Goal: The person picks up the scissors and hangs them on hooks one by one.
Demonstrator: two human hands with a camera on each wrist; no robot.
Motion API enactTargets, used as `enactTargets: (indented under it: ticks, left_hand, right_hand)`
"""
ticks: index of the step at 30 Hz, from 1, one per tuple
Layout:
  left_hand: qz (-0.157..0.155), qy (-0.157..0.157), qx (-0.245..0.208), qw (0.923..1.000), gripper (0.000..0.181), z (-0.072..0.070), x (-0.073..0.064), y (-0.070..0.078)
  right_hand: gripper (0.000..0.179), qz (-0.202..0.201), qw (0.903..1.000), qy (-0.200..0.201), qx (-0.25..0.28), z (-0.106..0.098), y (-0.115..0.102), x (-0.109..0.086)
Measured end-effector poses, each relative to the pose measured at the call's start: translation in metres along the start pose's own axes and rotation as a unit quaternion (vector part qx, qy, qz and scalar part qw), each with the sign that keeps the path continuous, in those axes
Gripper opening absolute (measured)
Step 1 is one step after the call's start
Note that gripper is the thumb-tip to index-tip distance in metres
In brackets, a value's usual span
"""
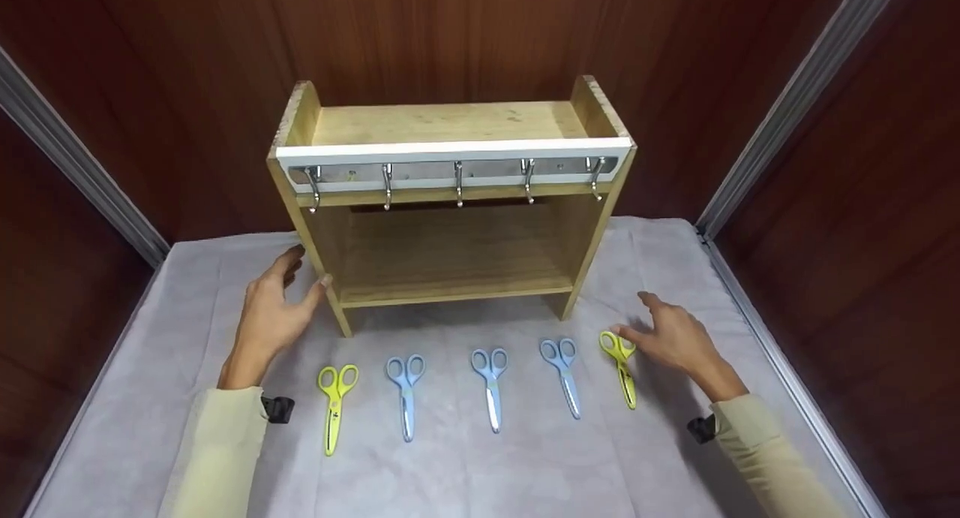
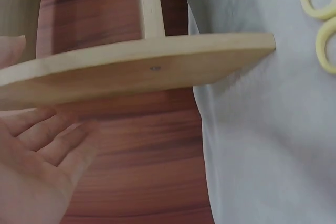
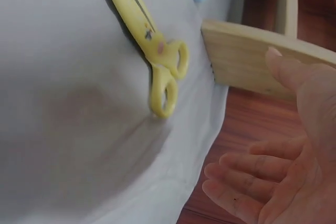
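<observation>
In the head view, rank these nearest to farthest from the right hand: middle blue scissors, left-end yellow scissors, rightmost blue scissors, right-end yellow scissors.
From the right hand:
1. Right-end yellow scissors, close beside it.
2. Rightmost blue scissors, next one left.
3. Middle blue scissors, mid-row.
4. Left-end yellow scissors, far left.

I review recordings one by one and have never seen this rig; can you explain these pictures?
No machine here: only a person's bare left hand and right hand. The large picture comes from a head camera; the others, from a small black camera on each wrist. On grey cloth stands a pale wooden shelf with silver metal hooks; before it lie two yellow scissors and three blue scissors. Neither hand holds anything: the left spans the shelf's side, the right hovers near yellow scissors.
</observation>
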State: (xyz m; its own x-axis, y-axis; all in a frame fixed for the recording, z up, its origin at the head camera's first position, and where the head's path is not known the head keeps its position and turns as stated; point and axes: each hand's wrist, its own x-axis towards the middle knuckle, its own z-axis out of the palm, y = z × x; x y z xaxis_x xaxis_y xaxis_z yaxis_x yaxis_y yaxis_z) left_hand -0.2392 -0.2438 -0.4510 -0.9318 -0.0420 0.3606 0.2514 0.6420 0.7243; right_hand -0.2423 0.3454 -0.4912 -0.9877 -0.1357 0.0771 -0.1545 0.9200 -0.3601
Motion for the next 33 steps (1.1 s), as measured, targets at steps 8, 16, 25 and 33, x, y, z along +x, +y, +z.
enactTargets:
  ticks: [8, 16, 25, 33]
  left_hand:
    - [0.004, 0.034, -0.053, 0.9980, 0.060, 0.014, -0.004, 0.001]
    - [-0.006, 0.081, -0.058, 0.9950, 0.055, 0.025, -0.005, 0.004]
    - [-0.009, 0.120, -0.068, 0.9904, 0.051, 0.031, -0.004, 0.003]
    - [-0.008, 0.120, -0.086, 0.9890, 0.048, 0.036, -0.002, 0.005]
  right_hand:
    - [0.082, 0.008, 0.9994, -0.010, 0.032, 0.009, -0.001, -0.018]
    - [0.089, 0.017, 0.9982, -0.019, 0.054, 0.016, -0.005, -0.033]
    - [0.081, -0.011, 0.9984, -0.007, 0.055, 0.031, -0.013, -0.044]
    - [0.087, 0.009, 0.9994, -0.030, 0.012, 0.049, -0.019, -0.049]
